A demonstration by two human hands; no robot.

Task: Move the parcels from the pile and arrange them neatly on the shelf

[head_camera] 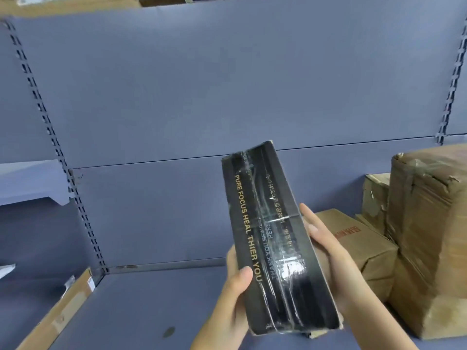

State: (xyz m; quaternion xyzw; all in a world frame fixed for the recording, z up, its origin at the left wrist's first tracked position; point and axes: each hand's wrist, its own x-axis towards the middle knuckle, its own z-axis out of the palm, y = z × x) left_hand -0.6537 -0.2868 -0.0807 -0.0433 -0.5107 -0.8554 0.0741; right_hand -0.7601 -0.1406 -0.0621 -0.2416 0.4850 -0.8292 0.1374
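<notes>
Nearest up, a long black parcel (273, 238) is held in mid-air over the blue shelf (141, 304), gripped from both sides. The left hand (232, 299) is wrapped round its left edge, thumb laid on the printed face. The right hand (333, 258) is curled round the right edge, fingers (312, 223) running along the side. The long axis is pointed away from the person: near end low, far end tipped up toward the back panel (202, 84) and leaning a bit left. Gold lettering is run lengthwise. A flat cardboard box (58, 317) is seen by the shelf's left edge. Further back on the right, a red-printed carton (358, 238), a small box (375, 195) and a big taped brown parcel (429, 236) are packed close together.
</notes>
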